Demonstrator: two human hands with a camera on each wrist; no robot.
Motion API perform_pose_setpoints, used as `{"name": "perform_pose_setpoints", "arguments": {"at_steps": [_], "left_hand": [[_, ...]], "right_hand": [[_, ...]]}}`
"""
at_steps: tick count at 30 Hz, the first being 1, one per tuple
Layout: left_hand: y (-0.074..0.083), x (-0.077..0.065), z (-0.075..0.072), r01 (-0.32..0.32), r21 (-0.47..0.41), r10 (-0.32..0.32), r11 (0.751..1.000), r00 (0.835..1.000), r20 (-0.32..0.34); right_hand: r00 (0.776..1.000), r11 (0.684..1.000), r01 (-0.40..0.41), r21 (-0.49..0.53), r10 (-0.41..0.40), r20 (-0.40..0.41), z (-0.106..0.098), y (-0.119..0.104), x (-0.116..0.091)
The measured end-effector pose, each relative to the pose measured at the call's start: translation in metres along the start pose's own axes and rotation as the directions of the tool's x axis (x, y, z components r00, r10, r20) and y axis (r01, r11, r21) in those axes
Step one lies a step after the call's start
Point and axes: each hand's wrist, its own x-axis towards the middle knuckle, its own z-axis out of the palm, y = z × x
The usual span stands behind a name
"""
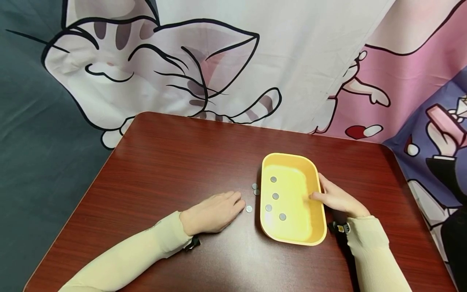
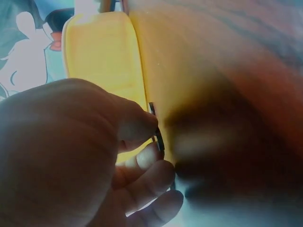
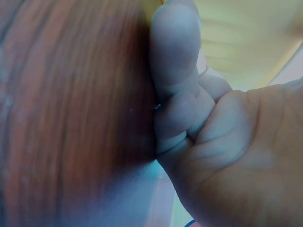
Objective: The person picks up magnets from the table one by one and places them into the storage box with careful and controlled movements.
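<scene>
A yellow plastic tub (image 1: 292,239) sits on the table with several silver coins on its floor, among them one coin (image 1: 282,217) near the front. My right hand (image 1: 337,197) grips its right wall, thumb over the rim inside, other fingers outside; in the right wrist view those curled fingers (image 3: 182,113) lie along the tabletop. Left of the tub, my left hand (image 1: 215,211) is palm down with loosely bent fingers, its fingertips right by a loose coin (image 1: 249,209). In the left wrist view a coin (image 2: 160,140) shows edge-on between thumb and index fingertips. Two more coins (image 1: 254,186) lie against the tub's left side.
The dark red wooden table (image 1: 175,162) has a rounded far edge. Behind it hangs a cartoon-printed curtain (image 1: 310,48). A black object (image 1: 454,239) stands beyond the right edge.
</scene>
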Motion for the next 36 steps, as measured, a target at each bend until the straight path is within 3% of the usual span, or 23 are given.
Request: {"name": "perform_pose_setpoints", "arguments": {"at_steps": [13,20,27,36], "left_hand": [[0.0,0.006,-0.01,-0.092,-0.018,0.089,0.996,0.987,-0.132],[-0.001,0.016,-0.025,-0.076,-0.003,0.075,0.997,0.989,-0.125],[0.0,0.028,-0.037,-0.087,-0.048,0.08,0.995,0.988,-0.135],[0.009,0.046,-0.052,-0.132,0.032,0.136,0.991,0.975,-0.175]], "right_hand": [[1.0,0.999,0.029,0.023,-0.029,0.008,-0.001,0.001,-0.002],[1.0,0.999,0.015,0.032,-0.016,0.01,0.0,0.0,-0.001],[1.0,1.0,-0.007,0.019,0.007,0.008,0.0,0.0,-0.001],[1.0,0.999,0.01,0.05,-0.011,0.012,0.0,0.002,-0.001]]}}
